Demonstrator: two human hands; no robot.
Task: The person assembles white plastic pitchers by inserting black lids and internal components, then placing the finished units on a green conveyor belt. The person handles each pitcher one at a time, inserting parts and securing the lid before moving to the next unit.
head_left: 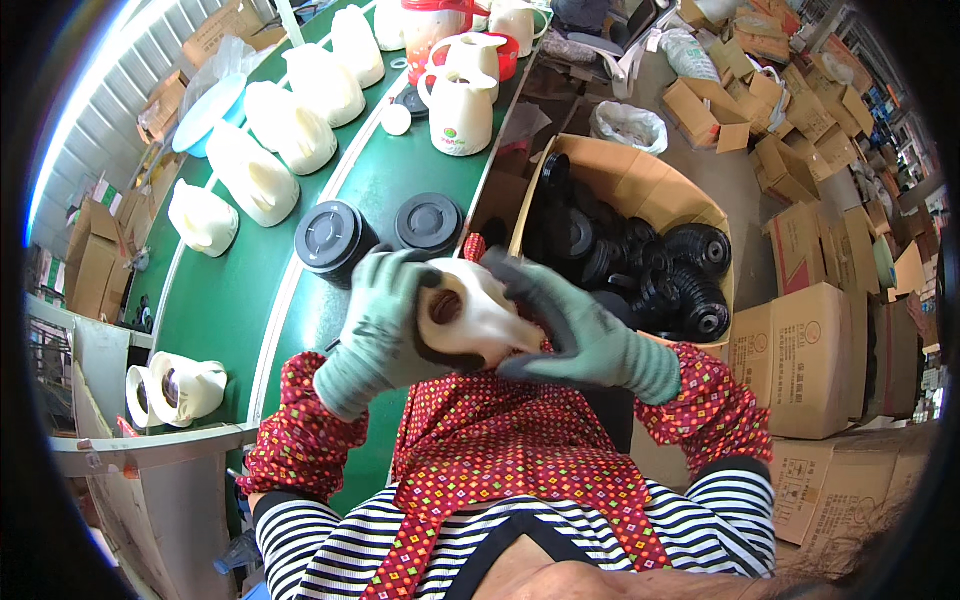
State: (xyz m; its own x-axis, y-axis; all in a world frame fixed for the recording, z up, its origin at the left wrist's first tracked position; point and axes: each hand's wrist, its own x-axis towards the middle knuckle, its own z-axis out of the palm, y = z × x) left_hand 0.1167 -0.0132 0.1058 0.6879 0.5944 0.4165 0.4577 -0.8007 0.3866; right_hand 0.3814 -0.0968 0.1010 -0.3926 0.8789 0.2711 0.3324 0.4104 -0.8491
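Between my hands is a cream-white plastic jug body (484,312), held close in front of my apron. It lies tilted, with a round dark opening facing left. My left hand (378,328), in a green and dark grey work glove, is closed around its left side. My right hand (577,325), gloved alike, grips its right side with the thumb underneath. Just beyond the left hand, black round plastic bases (330,236) stand stacked on the green belt. Beside them is another black round base (428,221).
On the green belt (225,325), several white jug bodies (250,175) lie in a row at left. A white handled jug (461,112) stands farther off. An open carton (640,172) of black ringed parts (697,249) is at right. Stacked cartons (800,350) fill the far right.
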